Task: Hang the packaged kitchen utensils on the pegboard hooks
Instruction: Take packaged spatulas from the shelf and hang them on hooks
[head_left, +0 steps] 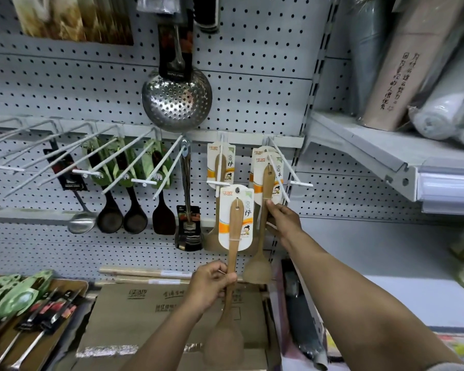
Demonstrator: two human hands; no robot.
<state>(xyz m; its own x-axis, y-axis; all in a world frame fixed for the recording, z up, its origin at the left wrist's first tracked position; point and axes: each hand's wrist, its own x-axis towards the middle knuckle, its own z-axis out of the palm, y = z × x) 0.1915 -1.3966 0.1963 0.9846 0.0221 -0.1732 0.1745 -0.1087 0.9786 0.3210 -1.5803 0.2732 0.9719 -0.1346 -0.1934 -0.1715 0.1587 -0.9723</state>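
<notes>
Wooden spatula (235,231) on its white card stood upright before the pegboard (252,84), my left hand (210,286) curled round its handle. My right hand (283,218) pinched a second carded spatula (265,199) at the hook (277,172), where another card hung behind.

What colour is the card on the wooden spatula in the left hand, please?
White with an orange band, seen in the head view: card, wooden spatula, left hand.
</notes>
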